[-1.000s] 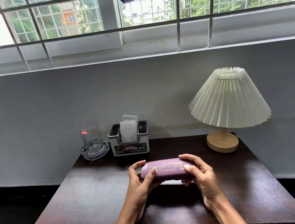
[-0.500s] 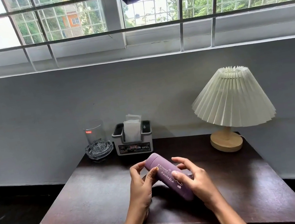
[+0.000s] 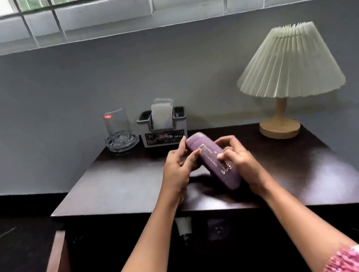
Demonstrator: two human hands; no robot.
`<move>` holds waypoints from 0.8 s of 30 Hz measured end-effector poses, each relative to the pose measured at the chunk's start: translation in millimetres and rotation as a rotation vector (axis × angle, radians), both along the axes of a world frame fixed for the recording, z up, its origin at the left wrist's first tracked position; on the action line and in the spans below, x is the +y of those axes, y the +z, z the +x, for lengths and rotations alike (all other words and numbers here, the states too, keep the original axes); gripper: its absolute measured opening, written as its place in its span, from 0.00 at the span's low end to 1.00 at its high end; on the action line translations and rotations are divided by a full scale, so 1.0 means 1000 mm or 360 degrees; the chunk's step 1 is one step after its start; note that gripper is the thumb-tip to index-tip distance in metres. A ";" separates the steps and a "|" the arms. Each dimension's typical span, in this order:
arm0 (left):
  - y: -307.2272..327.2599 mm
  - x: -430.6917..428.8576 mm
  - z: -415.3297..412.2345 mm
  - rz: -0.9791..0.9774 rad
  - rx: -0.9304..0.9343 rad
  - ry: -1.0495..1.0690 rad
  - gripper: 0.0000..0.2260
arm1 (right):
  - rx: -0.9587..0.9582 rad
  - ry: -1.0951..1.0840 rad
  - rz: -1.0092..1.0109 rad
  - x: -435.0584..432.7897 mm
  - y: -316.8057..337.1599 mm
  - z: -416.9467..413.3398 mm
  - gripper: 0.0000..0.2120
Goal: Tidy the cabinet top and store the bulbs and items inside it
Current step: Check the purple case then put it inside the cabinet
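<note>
Head view, held item: both hands are gripping a purple case point(image 3: 213, 162) with gold lettering, holding it above the middle of the dark cabinet top point(image 3: 115, 186), which is serving here as the table.
Head view, left hand point(image 3: 178, 168): its fingers point(image 3: 183, 145) are curling narrowly around the case's far, upper end.
Head view, right hand point(image 3: 241, 161): its fingers point(image 3: 224, 155) are wrapping over the case's nearer half, thumb lying across the lettering.
Head view, change: a second ago the case was lying level between the hands; now it is tilting steeply, far end up and near end dipping toward the front edge, and the camera is looking further down into the cabinet.
Head view, meaning: this is probably the start of carrying the case down into the open space below, where a white tube-like item point(image 3: 184, 226) and a dim object are already lying; what they are is too dark to tell.
Head view, remaining on top: a glass point(image 3: 116, 125) standing in a cut-glass dish point(image 3: 122, 143), a tissue holder point(image 3: 162, 126) just beside it, and a pleated lamp point(image 3: 286, 70) well apart at the right are all waiting at the back.
Head view, bulbs: none are showing clearly.
</note>
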State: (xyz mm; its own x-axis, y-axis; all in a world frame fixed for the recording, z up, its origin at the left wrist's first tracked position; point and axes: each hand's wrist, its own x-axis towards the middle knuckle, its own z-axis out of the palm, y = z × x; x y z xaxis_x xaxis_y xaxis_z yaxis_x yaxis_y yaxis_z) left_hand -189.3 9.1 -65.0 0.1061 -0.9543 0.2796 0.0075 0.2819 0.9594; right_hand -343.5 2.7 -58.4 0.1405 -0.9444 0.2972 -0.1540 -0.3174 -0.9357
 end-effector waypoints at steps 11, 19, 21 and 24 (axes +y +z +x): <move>0.003 0.054 -0.018 -0.0280 -0.0460 0.0288 0.15 | 0.0096 -0.0226 0.0024 0.038 -0.004 0.000 0.07; -0.029 0.126 -0.041 -0.0418 -0.0412 0.0549 0.18 | 0.0014 -0.0590 -0.0348 0.126 -0.017 0.021 0.12; -0.045 0.149 -0.044 -0.0464 -0.0331 0.0661 0.19 | 0.0024 -0.0582 -0.0393 0.151 -0.031 0.030 0.14; -0.071 0.172 -0.045 -0.0508 -0.0308 0.0746 0.17 | 0.0171 -0.0655 -0.0469 0.178 -0.061 0.038 0.16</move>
State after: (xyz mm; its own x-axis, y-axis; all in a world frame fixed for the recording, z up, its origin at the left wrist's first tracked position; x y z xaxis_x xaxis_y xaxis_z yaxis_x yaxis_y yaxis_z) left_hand -234.2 181.5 -136.2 0.4139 -0.6839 0.6008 -0.3534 0.4875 0.7984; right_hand -305.3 180.5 -119.5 -0.1807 -0.8061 0.5636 -0.4121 -0.4582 -0.7875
